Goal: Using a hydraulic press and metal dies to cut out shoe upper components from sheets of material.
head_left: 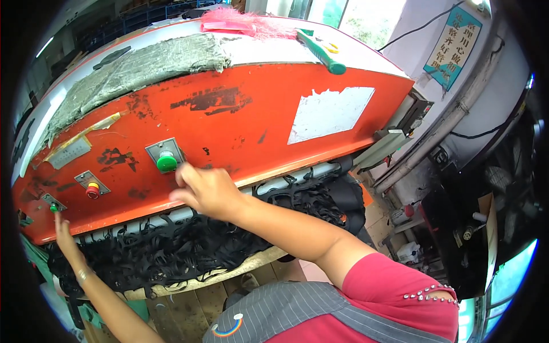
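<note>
My left hand is at the left end of an orange-red machine panel. Its fingers stretch up, with the tips at or just below a small green knob; contact cannot be told. My right hand is in front of the panel, thumb and forefinger apart, holding nothing I can see. It is just right of and below a large green push button on a metal plate. Between the hands' places, a red push button with a yellow collar sits on the panel.
Tangled black strips hang along a pale roller below the panel. On the machine top lie a grey worn cloth, pink fluffy material and a green-handled tool. A pipe runs along the right wall.
</note>
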`<action>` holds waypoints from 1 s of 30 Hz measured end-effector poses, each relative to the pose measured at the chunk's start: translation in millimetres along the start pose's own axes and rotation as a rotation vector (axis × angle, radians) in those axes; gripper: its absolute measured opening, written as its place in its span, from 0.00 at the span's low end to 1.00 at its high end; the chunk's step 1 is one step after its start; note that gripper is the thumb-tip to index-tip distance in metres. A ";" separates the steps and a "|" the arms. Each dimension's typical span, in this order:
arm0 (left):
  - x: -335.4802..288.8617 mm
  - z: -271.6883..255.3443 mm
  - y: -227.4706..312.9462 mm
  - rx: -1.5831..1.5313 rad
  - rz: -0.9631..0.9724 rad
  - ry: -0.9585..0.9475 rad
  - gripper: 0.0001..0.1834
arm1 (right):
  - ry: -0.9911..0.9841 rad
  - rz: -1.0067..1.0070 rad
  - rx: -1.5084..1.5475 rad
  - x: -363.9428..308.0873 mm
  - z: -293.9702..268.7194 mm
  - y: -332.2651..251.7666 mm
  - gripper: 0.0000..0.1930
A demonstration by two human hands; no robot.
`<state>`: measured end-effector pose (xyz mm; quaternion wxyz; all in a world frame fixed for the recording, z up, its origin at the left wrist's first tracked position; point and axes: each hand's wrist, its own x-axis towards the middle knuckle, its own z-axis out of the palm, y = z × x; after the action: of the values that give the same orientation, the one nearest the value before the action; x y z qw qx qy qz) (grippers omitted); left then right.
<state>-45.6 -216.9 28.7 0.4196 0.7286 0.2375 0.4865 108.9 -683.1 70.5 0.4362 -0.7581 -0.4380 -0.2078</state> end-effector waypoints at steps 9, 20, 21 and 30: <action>-358.0 120.4 179.7 -0.054 0.433 -0.939 0.07 | -0.923 0.250 -0.424 -203.1 -83.3 -25.1 0.25; -433.3 186.2 215.8 0.366 0.431 -0.826 0.12 | -0.462 0.119 -0.430 -248.4 -97.2 9.5 0.06; -425.5 188.2 214.9 0.379 0.429 -0.830 0.12 | -0.467 0.125 -0.412 -245.5 -95.9 11.2 0.05; -330.5 328.8 217.2 0.299 0.200 -0.952 0.12 | -0.787 0.183 -0.217 -96.3 -141.5 152.6 0.14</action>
<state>102.7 -707.5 -14.2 0.3236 0.9408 0.0162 0.0991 196.3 -884.9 5.6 0.1700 -0.8571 -0.4775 0.0924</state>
